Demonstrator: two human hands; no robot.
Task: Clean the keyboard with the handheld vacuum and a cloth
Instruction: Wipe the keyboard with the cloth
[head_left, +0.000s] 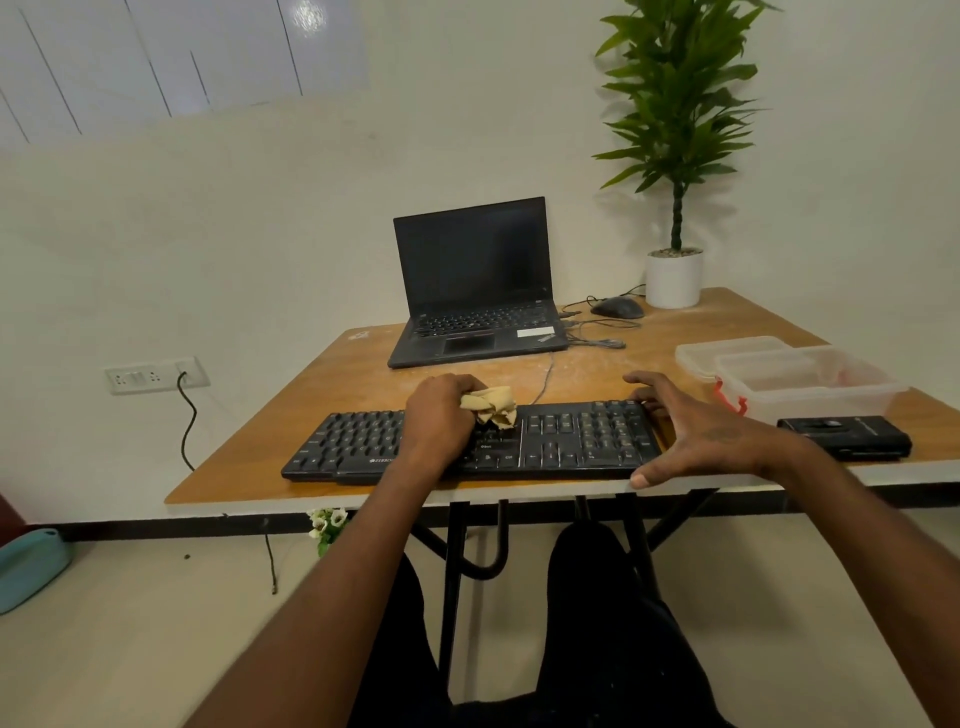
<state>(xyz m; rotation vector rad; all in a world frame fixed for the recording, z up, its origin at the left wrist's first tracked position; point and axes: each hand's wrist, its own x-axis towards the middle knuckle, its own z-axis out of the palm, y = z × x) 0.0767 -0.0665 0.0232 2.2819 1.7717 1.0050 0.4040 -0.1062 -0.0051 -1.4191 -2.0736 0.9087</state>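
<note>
The left hand (439, 415) covers the middle keys of the keyboard (571, 441) and part of the crumpled cloth (491, 407). Key legends are too small to read. The clear container (810, 384) partly hides a second one behind it. The teal object (28, 569) is cut off by the left edge.

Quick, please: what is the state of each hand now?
Left hand: closed, holding the crumpled cloth on the keyboard.
Right hand: open, fingers spread at the keyboard's right end.
</note>
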